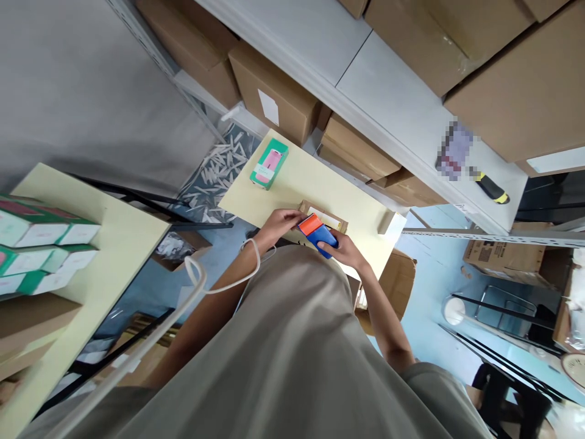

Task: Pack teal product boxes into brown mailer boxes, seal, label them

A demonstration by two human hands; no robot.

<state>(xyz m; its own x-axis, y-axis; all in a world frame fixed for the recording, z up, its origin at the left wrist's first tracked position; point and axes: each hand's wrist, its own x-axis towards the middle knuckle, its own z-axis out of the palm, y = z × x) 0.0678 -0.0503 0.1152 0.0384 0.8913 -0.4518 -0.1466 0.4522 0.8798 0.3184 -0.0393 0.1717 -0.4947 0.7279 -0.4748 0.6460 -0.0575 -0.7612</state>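
My right hand [343,249] grips a blue and orange tape dispenser [319,232] at the near edge of a pale yellow table [301,183]. My left hand [280,222] rests with curled fingers on the near end of a small brown cardboard box [327,218], beside the dispenser. The dispenser lies against the box's near side. A green box with a pink picture [269,163] lies further back on the same table, apart from both hands.
Large cardboard cartons [273,91] fill grey metal shelving [388,91] behind the table. A yellow-handled tool [491,187] lies on a shelf. Stacked green and white boxes [41,250] stand on a second yellow table at left. A white cable [219,283] hangs from my left wrist.
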